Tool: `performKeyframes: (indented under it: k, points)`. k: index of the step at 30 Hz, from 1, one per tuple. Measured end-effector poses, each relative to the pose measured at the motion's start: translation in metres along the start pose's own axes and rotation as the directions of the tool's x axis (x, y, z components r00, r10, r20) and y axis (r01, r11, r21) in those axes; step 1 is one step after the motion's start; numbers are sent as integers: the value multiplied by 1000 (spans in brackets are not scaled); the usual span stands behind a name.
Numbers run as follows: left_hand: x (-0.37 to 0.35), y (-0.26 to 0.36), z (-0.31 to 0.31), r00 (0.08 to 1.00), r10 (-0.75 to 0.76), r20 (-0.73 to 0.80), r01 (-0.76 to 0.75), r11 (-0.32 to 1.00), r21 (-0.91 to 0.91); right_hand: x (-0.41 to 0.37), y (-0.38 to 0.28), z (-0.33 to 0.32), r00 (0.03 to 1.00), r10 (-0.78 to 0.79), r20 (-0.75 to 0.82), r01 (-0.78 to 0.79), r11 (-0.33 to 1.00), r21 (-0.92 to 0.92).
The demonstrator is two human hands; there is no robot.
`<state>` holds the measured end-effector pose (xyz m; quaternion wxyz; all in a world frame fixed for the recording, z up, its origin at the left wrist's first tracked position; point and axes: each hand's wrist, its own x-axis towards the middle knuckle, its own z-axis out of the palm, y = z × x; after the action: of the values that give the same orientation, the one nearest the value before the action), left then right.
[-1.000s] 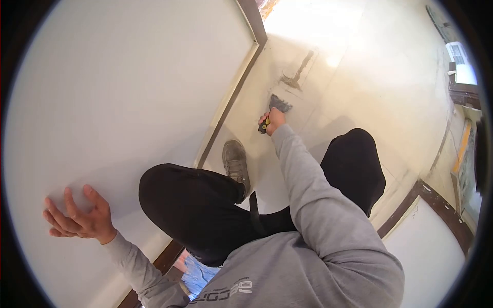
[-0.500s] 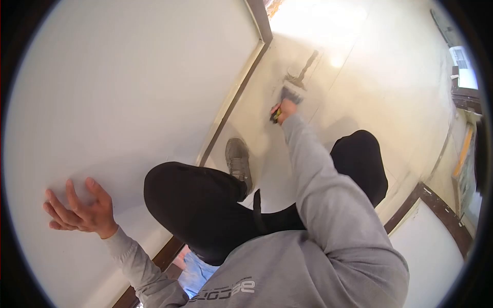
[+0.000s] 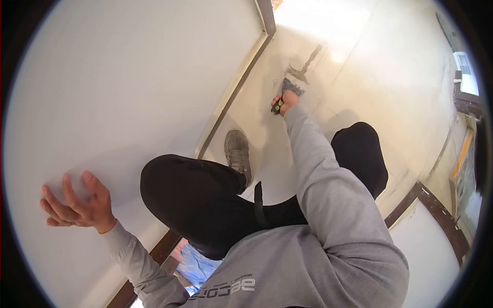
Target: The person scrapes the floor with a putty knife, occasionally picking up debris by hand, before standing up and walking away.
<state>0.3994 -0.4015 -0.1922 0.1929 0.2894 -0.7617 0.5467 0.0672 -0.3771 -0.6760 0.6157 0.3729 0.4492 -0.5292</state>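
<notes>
My right hand (image 3: 288, 99) is closed around the black and yellow handle of a wide scraper (image 3: 293, 87), whose blade is near the floor. Just beyond the blade, a grey-brown patch of filler (image 3: 297, 74) lies on the pale floor (image 3: 354, 77), and a narrow streak of the same colour runs away from it. At the lower left, my left hand (image 3: 82, 205) holds nothing, its fingers spread and curved in front of the white surface (image 3: 128, 77); whether they touch it I cannot tell.
A brown frame strip (image 3: 233, 95) edges the white surface. My shoe (image 3: 236, 151) stands beside it, between my bent knees. Another brown frame (image 3: 441, 218) is at the lower right. Blue sheeting (image 3: 197, 267) shows at the bottom.
The scraper has moved slightly back from the filler patch, uncovering more of it. The view has shifted a little. My left hand remains spread.
</notes>
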Motion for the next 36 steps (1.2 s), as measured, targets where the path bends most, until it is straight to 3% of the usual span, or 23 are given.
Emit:
performKeyframes:
  k: [1,4,5,8,11,14,16,18,21,22,23,25,27,31,34,36]
  points:
    - [-1,0,0,1000,-8,0,8,1000,5,-9,6,0,995,-101,-16,101,995,-24]
    - [2,0,2,1000,-22,-13,22,999,29,-23,9,-1,996,-85,5,84,995,57]
    - [1,0,0,1000,-4,5,4,1000,20,-21,9,-5,982,-181,60,184,982,-45]
    - [1,0,0,1000,11,8,-11,1000,-8,-10,-5,2,1000,-13,-11,13,1000,5]
    - [-2,-3,0,1000,-20,4,20,1000,21,-26,16,-9,987,-157,28,159,985,-64]
    - [-4,-2,3,1000,-10,14,10,1000,19,-17,85,-50,975,-222,-17,220,973,-75]
    - [-4,-2,4,1000,-2,16,2,1000,18,-28,149,-61,964,-261,-50,244,943,-226]
    - [-3,-2,7,1000,1,13,-1,1000,24,-28,203,-58,987,-138,-87,114,965,-236]
    - [-3,-3,12,999,31,7,-31,999,25,-16,194,-26,981,-188,-52,180,974,-139]
    - [-2,-2,13,1000,29,4,-29,999,16,-7,172,-15,935,-354,31,353,917,-184]
    - [-3,-2,12,1000,30,4,-30,1000,2,21,140,-8,957,-290,-4,284,940,-188]
    - [-2,1,16,999,34,9,-34,999,4,40,65,12,923,-385,-23,376,910,-175]
    - [-2,3,17,1000,17,3,-17,1000,8,30,14,29,973,-232,5,232,972,-41]
    - [-1,-2,15,1000,15,-7,-15,1000,13,0,55,9,964,-247,95,251,967,-35]
    - [-3,0,11,1000,6,7,-6,1000,10,-24,150,-26,990,-138,37,141,984,-107]
    - [-2,1,11,1000,3,5,-3,1000,23,-28,169,-23,981,-192,11,191,966,-173]
